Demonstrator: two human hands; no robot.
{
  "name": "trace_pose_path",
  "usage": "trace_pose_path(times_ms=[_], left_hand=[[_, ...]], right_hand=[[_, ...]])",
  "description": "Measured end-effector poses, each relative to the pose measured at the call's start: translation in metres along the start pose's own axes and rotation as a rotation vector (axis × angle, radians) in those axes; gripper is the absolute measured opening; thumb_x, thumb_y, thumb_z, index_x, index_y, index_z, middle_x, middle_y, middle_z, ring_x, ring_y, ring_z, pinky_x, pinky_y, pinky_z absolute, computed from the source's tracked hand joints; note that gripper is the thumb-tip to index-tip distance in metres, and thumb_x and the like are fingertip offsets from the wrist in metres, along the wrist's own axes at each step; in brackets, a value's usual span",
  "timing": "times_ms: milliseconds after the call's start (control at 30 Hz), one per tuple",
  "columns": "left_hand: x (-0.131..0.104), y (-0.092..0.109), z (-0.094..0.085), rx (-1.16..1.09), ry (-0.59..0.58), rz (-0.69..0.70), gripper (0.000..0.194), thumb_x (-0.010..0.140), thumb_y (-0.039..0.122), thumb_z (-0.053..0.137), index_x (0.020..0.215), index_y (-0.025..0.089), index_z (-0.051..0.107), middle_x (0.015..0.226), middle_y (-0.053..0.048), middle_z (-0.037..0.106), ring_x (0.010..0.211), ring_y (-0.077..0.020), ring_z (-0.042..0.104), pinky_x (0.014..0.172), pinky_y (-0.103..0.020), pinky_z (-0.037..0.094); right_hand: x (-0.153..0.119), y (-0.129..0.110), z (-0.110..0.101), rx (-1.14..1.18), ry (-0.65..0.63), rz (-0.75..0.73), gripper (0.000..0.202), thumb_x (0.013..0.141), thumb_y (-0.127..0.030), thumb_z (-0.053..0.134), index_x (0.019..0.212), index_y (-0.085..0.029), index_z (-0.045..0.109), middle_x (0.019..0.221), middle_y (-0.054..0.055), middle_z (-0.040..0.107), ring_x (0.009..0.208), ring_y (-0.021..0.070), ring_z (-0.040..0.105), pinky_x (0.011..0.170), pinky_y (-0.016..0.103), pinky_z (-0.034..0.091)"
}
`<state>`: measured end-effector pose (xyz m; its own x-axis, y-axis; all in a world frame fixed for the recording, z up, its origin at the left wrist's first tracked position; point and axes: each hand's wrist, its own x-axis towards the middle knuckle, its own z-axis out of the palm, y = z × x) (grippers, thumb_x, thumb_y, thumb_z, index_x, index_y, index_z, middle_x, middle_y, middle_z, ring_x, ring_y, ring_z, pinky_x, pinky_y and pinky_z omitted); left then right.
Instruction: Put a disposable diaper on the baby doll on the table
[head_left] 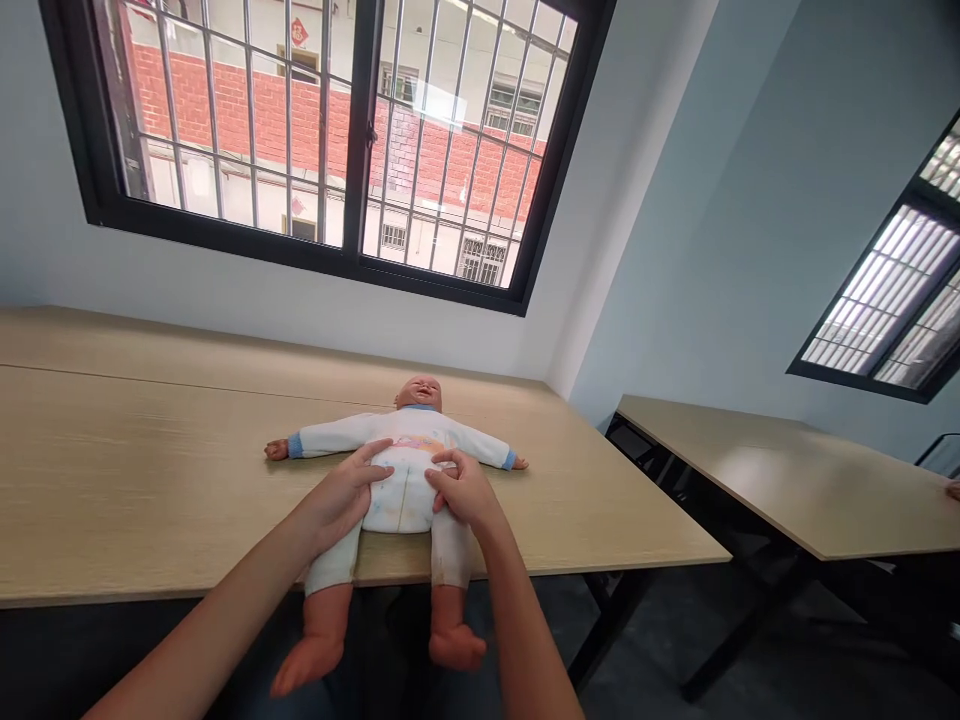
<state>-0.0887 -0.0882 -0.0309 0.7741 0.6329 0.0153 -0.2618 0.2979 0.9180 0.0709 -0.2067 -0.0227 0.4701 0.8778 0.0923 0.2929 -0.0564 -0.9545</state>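
Note:
A baby doll [405, 425] lies on its back on the table, arms spread wide, in white clothes with blue cuffs and a blue collar. Around its hips is a white diaper [401, 505] with a coloured waistband and a thin line down the middle. My left hand [349, 490] rests at the diaper's left side, thumb and forefinger apart; its other fingers are partly hidden. At the right side, my right hand [461, 490] has bent fingers closed on the diaper's edge. The doll's lower legs and bare feet hang over the table's front edge.
The light wooden table [150, 480] stands against a wall beneath a barred window [345, 265]. To the right, across a gap, is a second table [750, 460]. Part of another person's hand [952, 490] shows at its far right edge.

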Motion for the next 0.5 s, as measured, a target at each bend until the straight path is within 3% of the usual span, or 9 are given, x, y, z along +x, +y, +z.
trace_pose_path(times_ms=[133,267,367,500], left_hand=[[-0.011,-0.012,-0.014,0.386,0.099,0.165,0.077,0.076,0.028,0.070,0.146,0.017,0.040,0.135,-0.015,0.065,0.122,-0.0277,0.064,0.102,-0.041,0.052],[-0.022,-0.023,-0.027,0.884,0.149,0.320,0.075,0.075,0.028,0.063,0.146,0.014,0.042,0.130,-0.015,0.068,0.120,-0.0289,0.065,0.106,-0.042,0.047],[-0.024,-0.023,-0.029,1.117,0.153,0.307,0.077,0.074,0.027,0.058,0.148,0.011,0.041,0.118,-0.014,0.072,0.109,-0.0307,0.067,0.097,-0.042,0.049],[-0.021,-0.018,-0.029,1.161,0.115,0.260,0.078,0.075,0.028,0.059,0.150,0.016,0.041,0.110,-0.009,0.076,0.103,-0.0285,0.069,0.093,-0.037,0.047]], right_hand=[[-0.021,0.008,0.004,-0.051,0.093,-0.006,0.029,0.081,-0.027,0.062,0.108,-0.016,0.057,0.062,-0.005,0.063,0.051,0.0145,0.062,0.057,0.024,0.045],[-0.042,0.012,0.015,-0.111,0.144,0.013,0.036,0.079,-0.023,0.061,0.114,-0.018,0.056,0.088,0.003,0.072,0.056,0.0155,0.067,0.056,0.026,0.049],[-0.046,0.011,0.024,-0.128,0.131,0.005,0.053,0.077,-0.020,0.061,0.130,-0.020,0.052,0.106,0.007,0.070,0.053,0.0135,0.066,0.055,0.026,0.051],[-0.038,0.010,0.028,-0.136,0.037,-0.016,0.063,0.074,-0.018,0.061,0.136,-0.022,0.050,0.097,0.002,0.065,0.049,0.0123,0.061,0.048,0.025,0.047]])
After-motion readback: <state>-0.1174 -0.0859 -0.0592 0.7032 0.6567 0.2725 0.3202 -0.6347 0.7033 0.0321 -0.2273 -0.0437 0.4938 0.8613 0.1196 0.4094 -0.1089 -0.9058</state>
